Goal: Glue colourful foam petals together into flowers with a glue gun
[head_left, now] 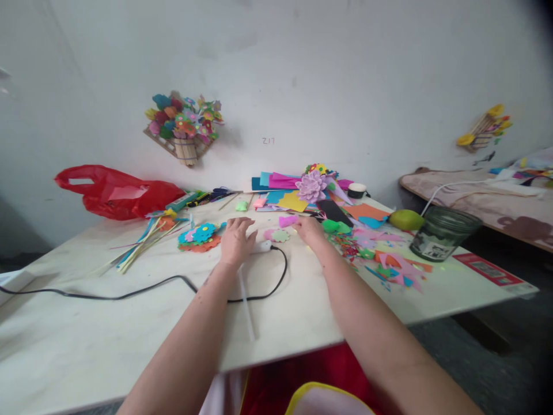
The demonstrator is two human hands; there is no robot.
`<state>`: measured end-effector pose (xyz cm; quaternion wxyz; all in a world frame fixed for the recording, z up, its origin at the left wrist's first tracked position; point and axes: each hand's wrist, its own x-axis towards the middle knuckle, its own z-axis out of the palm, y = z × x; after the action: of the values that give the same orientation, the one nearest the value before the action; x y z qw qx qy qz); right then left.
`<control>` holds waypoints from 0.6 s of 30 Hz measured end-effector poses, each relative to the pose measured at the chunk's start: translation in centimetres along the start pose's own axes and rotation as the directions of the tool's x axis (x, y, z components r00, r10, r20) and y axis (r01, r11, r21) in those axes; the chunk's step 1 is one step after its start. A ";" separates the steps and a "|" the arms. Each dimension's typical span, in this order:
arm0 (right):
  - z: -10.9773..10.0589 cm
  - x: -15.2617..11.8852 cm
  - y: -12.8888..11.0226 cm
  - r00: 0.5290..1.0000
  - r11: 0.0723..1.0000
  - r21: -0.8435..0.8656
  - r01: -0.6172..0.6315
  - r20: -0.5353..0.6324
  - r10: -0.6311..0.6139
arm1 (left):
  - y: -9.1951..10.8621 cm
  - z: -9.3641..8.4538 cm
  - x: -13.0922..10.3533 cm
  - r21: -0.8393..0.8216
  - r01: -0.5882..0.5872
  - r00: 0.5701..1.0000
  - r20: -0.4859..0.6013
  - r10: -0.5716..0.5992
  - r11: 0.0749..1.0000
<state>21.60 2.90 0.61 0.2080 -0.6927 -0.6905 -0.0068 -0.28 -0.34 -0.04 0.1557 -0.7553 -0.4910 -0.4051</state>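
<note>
My left hand point(237, 239) is over the table, its thumb and fingers apart, right beside a white hot glue gun point(261, 247). The gun lies with a black cord at its end, and a translucent glue stick point(246, 305) points toward me below the hand. My right hand point(310, 230) pinches a bright magenta foam piece point(287, 221) at the fingertips. Between the hands lie scalloped pink and pale green foam flowers point(277, 235). Left of my left hand are stacked blue and orange foam flowers point(201, 235). Green foam pieces point(337, 226) sit beside my right hand.
A red plastic bag point(118, 193) and thin coloured strips point(142, 245) lie at left. Foam sheets point(294, 202) with a lilac flower point(311, 185) are at the back. Colourful scraps point(393, 265), a yellow-green fruit point(406, 219) and a glass jar point(443, 233) stand right. The black cord point(129, 297) crosses the left side.
</note>
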 end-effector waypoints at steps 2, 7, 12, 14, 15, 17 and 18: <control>0.0 0.0 -0.1 0.999 1.000 -0.013 0.018 0.027 -0.018 | 0.0 0.0 0.0 -0.002 0.004 1.000 0.005 -0.004 1.000; -0.3 -0.3 -0.8 0.994 0.999 -0.027 0.046 0.096 -0.043 | 0.1 0.0 0.0 -0.003 0.008 1.000 0.010 -0.008 1.000; -0.3 -0.7 -1.0 0.995 0.998 -0.053 0.041 0.094 -0.036 | 0.1 0.0 0.0 0.001 0.015 1.000 0.021 -0.015 1.000; -0.4 -0.7 -1.1 0.994 0.998 -0.054 0.022 0.106 -0.016 | 0.1 0.0 0.0 0.003 0.013 1.000 0.020 -0.013 1.000; -0.4 -0.7 -1.1 0.994 0.999 -0.046 0.013 0.110 -0.008 | 0.0 0.0 0.0 0.003 0.011 1.000 0.019 -0.012 1.000; -0.6 -0.8 -1.2 0.993 1.000 -0.027 0.014 0.116 -0.011 | 0.0 0.1 0.0 0.000 0.006 1.000 0.014 -0.006 1.000; -0.7 -0.9 -1.3 0.993 1.000 -0.021 0.018 0.117 -0.015 | 0.0 0.1 0.0 -0.002 0.002 1.000 0.012 -0.002 1.000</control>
<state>20.50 1.83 1.33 0.1594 -0.6884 -0.7072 0.0244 -0.22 -0.29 -0.07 0.1515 -0.7575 -0.4923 -0.4011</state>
